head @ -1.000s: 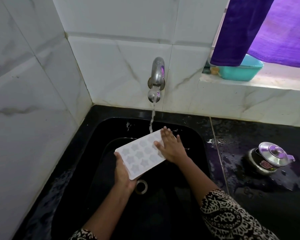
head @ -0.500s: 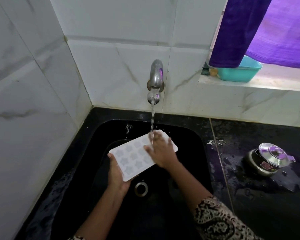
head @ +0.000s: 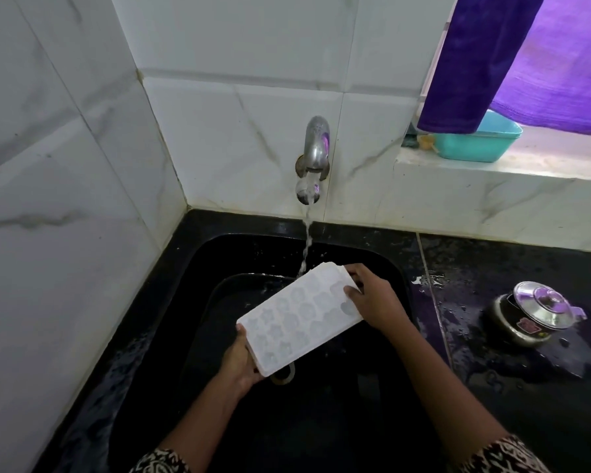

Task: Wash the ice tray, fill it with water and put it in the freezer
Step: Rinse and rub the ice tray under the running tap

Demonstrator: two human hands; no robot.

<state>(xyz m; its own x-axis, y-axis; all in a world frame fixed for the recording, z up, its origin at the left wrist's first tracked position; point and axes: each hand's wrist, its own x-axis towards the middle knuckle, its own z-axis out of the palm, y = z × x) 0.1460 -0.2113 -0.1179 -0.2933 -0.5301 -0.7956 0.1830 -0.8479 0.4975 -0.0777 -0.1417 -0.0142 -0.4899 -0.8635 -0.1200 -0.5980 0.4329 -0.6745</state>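
Observation:
A white ice tray (head: 299,315) with star-shaped cells is held tilted over the black sink (head: 219,254). My left hand (head: 241,361) grips its near left corner from below. My right hand (head: 372,297) holds its far right edge, with the thumb on the top face. A metal wall tap (head: 314,155) runs, and its thin stream lands on the tray's far corner. The sink drain (head: 284,375) shows partly under the tray's near edge.
A wet black counter (head: 492,268) lies right of the sink, with a small steel lidded pot (head: 533,314) on it. A teal tub (head: 481,139) sits on the window ledge under a purple curtain (head: 492,56). White tiled walls close in at the left and back.
My right hand has moved off the tray's top face to grip its far right edge. The tray has tilted and shifted slightly right under the running stream.

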